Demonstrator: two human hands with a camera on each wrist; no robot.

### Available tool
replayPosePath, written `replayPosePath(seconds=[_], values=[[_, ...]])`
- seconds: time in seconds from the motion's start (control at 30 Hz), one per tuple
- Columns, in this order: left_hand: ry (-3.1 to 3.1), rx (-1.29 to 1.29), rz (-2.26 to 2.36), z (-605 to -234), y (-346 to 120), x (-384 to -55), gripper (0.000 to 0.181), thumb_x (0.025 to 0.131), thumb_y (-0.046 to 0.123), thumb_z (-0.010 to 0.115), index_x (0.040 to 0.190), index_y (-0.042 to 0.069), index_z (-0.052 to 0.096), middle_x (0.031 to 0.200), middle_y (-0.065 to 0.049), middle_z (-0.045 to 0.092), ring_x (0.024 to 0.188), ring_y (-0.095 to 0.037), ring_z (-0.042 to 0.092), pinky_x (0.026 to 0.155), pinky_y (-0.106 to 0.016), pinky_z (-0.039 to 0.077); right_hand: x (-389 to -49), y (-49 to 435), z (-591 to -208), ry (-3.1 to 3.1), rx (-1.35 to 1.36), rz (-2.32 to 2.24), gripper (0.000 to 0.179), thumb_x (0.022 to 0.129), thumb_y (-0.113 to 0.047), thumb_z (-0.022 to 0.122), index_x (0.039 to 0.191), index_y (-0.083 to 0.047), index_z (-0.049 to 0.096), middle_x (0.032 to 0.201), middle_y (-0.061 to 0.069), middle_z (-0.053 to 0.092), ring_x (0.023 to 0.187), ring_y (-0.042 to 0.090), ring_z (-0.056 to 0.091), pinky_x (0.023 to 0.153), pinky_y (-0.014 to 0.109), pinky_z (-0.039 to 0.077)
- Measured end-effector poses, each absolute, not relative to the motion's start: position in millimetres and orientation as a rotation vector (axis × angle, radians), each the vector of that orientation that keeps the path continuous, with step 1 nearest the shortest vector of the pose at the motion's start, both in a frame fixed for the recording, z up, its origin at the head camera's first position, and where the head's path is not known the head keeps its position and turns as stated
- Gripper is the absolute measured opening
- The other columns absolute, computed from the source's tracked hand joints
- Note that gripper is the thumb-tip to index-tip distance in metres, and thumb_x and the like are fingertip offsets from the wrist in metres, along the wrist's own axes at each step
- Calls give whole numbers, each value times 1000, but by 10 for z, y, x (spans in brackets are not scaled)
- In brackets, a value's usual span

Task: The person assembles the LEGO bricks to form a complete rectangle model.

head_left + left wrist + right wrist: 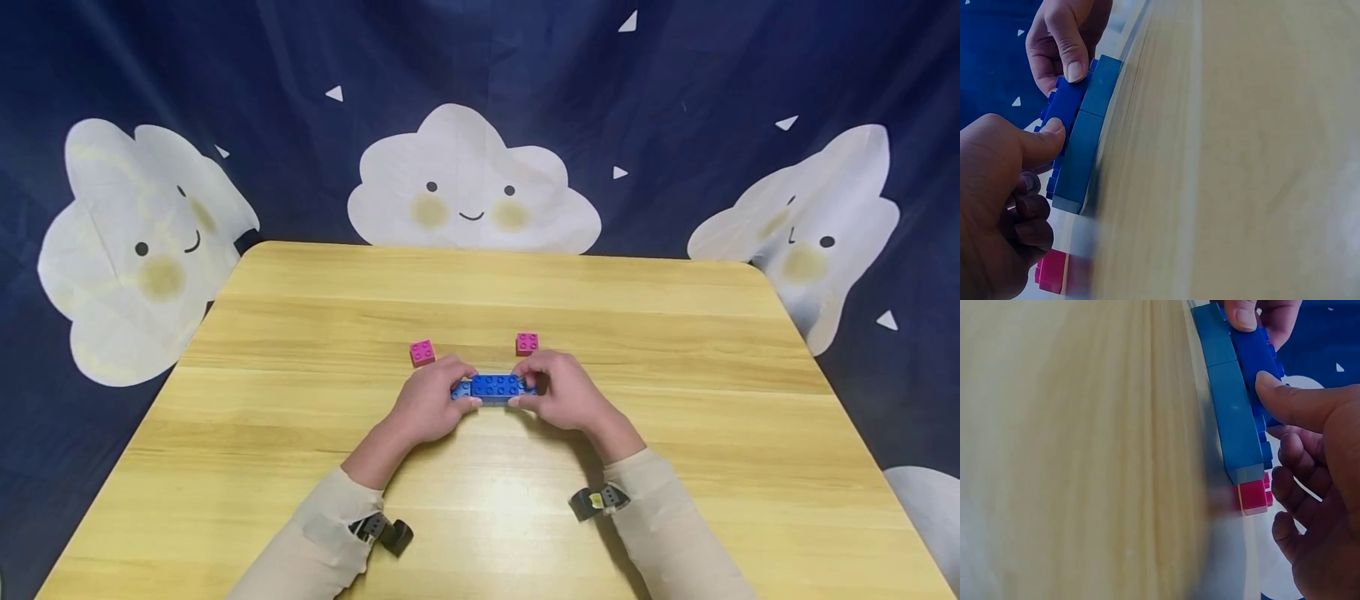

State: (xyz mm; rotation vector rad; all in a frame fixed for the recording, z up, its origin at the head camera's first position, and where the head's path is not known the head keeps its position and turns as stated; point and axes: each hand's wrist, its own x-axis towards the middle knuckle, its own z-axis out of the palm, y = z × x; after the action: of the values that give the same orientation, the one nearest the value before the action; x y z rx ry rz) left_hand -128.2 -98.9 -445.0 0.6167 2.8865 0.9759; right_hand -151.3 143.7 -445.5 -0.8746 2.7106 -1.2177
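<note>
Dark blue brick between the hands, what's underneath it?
Under the dark blue brick are two lighter blue bricks, end to end, reaching out past both its ends. The middle of their tops is covered, so it can't be seen.

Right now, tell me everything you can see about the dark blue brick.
The dark blue brick is oblong, smooth and plastic-looking, with two rows of four round studs. It lies studs up, bridging the seam between two lighter blue bricks beneath it. The left hand and right hand pinch it near opposite ends.
</note>
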Motion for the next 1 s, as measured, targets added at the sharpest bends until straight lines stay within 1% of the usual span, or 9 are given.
replayPosePath(seconds=[0.17, 0.53, 0.67, 0.87, 0.93, 1.0], values=[[2902, 636, 996, -4484, -996, -1296, 33, 86, 25, 80, 113, 8, 71, 100, 2, 63, 85, -16, 56, 80, -36, 47, -1528, 1426, -4478, 2718, -865, -1213, 26, 73, -18, 91, 90, -14, 71, 73, 4, 55, 69, 15, 50, 64, 32, 43], [2900, 630, 1046, -4524, -1003, -1289, 33, 85, 24, 81, 113, 8, 72, 98, 2, 62, 85, -16, 57, 81, -37, 47, -1532, 1411, -4501, 2771, -883, -1140, 30, 73, -24, 92, 89, -14, 70, 71, 0, 52, 70, 16, 49, 65, 35, 42], [2891, 609, 1058, -4514, -1005, -1277, 34, 85, 24, 81, 113, 8, 71, 100, 1, 63, 90, -18, 60, 85, -39, 48, -1530, 1414, -4501, 2758, -868, -1143, 31, 72, -23, 92, 91, -14, 70, 72, -1, 52, 71, 17, 49, 66, 35, 42], [2851, 562, 1114, -4517, -1015, -1276, 37, 85, 25, 82, 116, 8, 71, 108, -2, 65, 102, -21, 61, 92, -41, 46, -1535, 1424, -4527, 2754, -835, -1180, 33, 70, -22, 93, 91, -14, 70, 74, -2, 53, 73, 17, 50, 69, 35, 42], [2838, 550, 1139, -4522, -1021, -1279, 37, 85, 25, 82, 116, 8, 70, 108, -2, 65, 101, -20, 60, 91, -40, 46, -1537, 1429, -4538, 2753, -835, -1195, 33, 70, -22, 94, 92, -14, 70, 74, -2, 54, 74, 17, 50, 69, 35, 42], [2823, 542, 1171, -4529, -1028, -1281, 38, 85, 25, 82, 117, 7, 70, 106, -2, 64, 97, -19, 59, 87, -38, 46, -1543, 1437, -4550, 2750, -838, -1213, 33, 70, -22, 94, 92, -14, 71, 76, -2, 54, 75, 17, 50, 70, 35, 42]])
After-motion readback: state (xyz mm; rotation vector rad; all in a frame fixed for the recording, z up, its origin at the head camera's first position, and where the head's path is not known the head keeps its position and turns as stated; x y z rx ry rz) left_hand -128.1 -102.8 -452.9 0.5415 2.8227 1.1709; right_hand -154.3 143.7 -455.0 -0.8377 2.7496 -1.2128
